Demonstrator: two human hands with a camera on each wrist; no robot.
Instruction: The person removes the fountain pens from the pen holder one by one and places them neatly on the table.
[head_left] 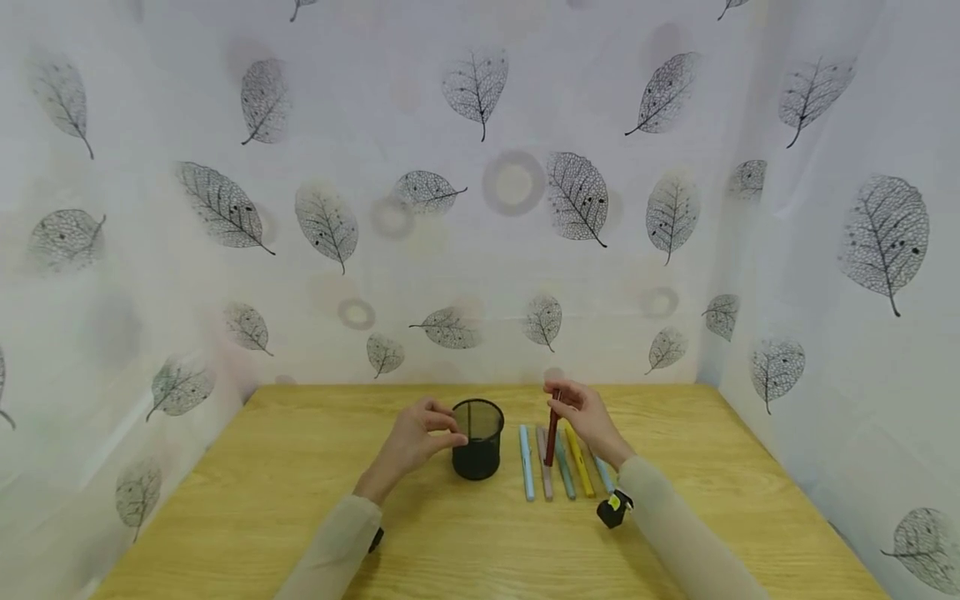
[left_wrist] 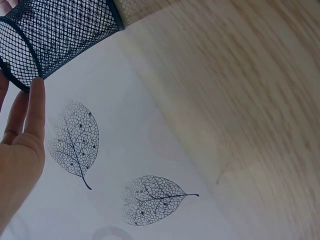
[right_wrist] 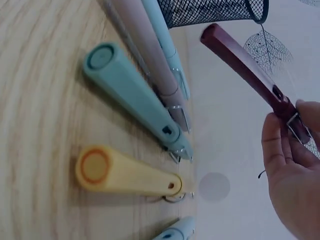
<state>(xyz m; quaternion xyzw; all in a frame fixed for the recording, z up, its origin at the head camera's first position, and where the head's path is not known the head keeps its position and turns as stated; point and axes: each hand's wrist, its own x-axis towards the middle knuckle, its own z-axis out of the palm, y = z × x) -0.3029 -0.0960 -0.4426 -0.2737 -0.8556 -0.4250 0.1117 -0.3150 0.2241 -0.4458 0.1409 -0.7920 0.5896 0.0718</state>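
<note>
A black mesh pen holder (head_left: 477,458) stands upright on the table, and my left hand (head_left: 416,437) holds it near the rim. In the left wrist view, fingers (left_wrist: 35,107) touch the rim of the mesh pen holder (left_wrist: 75,35). My right hand (head_left: 588,417) pinches a dark red pen (head_left: 552,433) by its clip end, the other end pointing down, above the row of pens. The right wrist view shows this dark red pen (right_wrist: 245,67) raised off the table. Below it lie a pinkish pen (head_left: 543,467), a teal pen (head_left: 565,471) and a yellow pen (head_left: 579,462).
A light blue pen (head_left: 527,467) lies at the row's left end, nearest the holder. Another light blue pen (head_left: 602,473) lies at the right end, partly behind the right wrist. Leaf-print curtains (head_left: 510,275) stand around the wooden table (head_left: 450,542) at back and sides.
</note>
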